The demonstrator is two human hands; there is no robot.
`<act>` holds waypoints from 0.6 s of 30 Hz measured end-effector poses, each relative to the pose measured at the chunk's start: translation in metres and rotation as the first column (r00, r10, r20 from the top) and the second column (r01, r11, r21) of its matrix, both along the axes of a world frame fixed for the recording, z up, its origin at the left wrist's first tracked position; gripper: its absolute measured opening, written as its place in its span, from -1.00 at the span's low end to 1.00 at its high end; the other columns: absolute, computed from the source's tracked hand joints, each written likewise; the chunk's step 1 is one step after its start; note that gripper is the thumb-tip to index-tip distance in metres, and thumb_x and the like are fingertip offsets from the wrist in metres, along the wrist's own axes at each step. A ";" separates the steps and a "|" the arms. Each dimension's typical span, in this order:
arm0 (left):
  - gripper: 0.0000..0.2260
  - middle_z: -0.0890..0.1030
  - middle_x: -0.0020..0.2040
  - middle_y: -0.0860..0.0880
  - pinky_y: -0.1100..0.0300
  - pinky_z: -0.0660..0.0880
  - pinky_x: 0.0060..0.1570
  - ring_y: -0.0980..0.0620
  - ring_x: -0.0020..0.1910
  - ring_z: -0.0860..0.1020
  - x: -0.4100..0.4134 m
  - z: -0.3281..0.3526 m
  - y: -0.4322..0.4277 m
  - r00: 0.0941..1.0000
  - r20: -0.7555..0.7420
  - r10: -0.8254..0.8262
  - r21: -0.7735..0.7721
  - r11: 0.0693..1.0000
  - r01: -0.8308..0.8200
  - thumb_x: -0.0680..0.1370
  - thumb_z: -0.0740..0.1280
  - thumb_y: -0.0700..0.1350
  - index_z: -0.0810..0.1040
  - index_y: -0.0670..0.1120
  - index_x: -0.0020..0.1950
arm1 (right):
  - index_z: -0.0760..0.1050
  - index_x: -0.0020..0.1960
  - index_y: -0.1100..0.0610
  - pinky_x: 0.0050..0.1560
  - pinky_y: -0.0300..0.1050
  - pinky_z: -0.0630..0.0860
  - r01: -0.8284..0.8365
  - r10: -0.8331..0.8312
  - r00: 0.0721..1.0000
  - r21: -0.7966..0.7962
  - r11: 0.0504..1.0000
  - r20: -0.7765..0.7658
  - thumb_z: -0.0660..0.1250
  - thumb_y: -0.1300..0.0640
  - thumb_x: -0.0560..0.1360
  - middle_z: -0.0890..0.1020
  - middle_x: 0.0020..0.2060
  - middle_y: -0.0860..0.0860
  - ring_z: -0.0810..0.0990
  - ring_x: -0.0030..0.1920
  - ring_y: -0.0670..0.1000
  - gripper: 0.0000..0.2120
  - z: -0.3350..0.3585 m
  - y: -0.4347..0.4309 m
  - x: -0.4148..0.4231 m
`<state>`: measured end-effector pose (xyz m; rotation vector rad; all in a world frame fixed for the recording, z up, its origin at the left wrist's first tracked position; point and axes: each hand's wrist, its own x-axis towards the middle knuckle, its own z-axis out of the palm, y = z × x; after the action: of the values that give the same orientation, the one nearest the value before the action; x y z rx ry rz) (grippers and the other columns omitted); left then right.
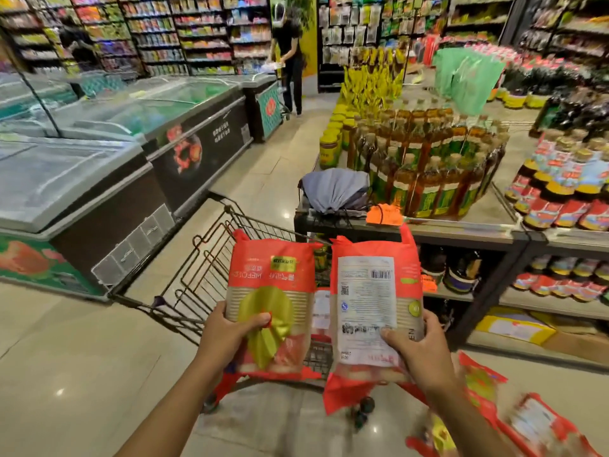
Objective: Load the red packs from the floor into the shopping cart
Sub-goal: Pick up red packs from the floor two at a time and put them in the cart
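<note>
Over the cart's near end, the left hand [230, 331] grips one red pack [270, 285] low down, thumb curled across its front. Just beside it, the right hand [418, 347] clutches a second pack [372, 278], label side showing. Beyond both sits the wire shopping cart [204, 268]. Down right of the right hand, floor packs [534, 423] lie waiting.

The left grip [230, 331] held a red plastic pack with a gold fan print [270, 285] at 7 o'clock. The right grip [420, 352] held a white-labelled red pack [372, 291] at 5 o'clock. Both were over the dark wire shopping cart [204, 268]. More red packs [530, 423] lay on the tiled floor [82, 357] at 4 o'clock.
</note>
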<state>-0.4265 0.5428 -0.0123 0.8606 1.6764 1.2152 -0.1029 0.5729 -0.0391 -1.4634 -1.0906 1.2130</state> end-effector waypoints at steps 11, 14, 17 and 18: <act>-0.50 0.76 -0.11 -0.09 0.10 0.62 -0.21 -0.04 -0.20 0.75 -0.070 -0.158 0.259 0.979 0.184 -0.083 -0.310 0.941 0.138 0.21 0.68 -0.04 0.59 -0.07 0.07 | 0.53 0.16 0.09 -0.29 -0.26 0.60 0.197 -0.152 0.977 -0.350 0.916 0.153 0.56 0.27 0.35 0.71 -0.20 -0.02 0.69 -0.32 -0.19 -0.57 -0.142 0.201 -0.060; -0.48 0.77 -0.16 -0.05 0.07 0.61 -0.16 -0.07 -0.18 0.75 -0.085 -0.225 0.305 0.981 0.166 -0.100 -0.421 0.892 0.162 0.17 0.67 -0.03 0.63 -0.09 0.07 | 0.53 0.20 0.09 -0.21 -0.21 0.51 0.225 -0.133 0.961 -0.402 0.888 0.244 0.60 0.18 0.31 0.70 -0.15 -0.06 0.67 -0.20 -0.11 -0.50 -0.200 0.243 -0.061; -0.55 0.75 -0.14 -0.15 0.14 0.56 -0.24 -0.09 -0.20 0.71 -0.093 -0.292 0.339 0.991 0.105 -0.085 -0.500 0.856 0.127 0.23 0.68 -0.06 0.64 -0.12 0.03 | 0.54 0.23 0.11 -0.29 -0.21 0.47 0.246 -0.110 0.946 -0.455 0.856 0.305 0.62 0.12 0.28 0.70 -0.15 -0.01 0.63 -0.20 -0.09 -0.44 -0.269 0.268 -0.059; -0.54 0.74 -0.14 -0.18 0.11 0.57 -0.21 -0.12 -0.18 0.70 -0.095 -0.315 0.348 0.994 0.087 -0.070 -0.524 0.845 0.105 0.20 0.69 -0.02 0.64 -0.10 -0.01 | 0.55 0.22 0.13 -0.36 -0.23 0.48 0.271 -0.124 0.940 -0.472 0.839 0.319 0.62 0.11 0.28 0.70 -0.19 0.00 0.64 -0.27 -0.10 -0.45 -0.287 0.274 -0.058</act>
<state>-0.5213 0.8911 -0.3270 0.5371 1.7715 0.6498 -0.1612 0.8466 -0.3256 -2.1557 -0.7873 1.2251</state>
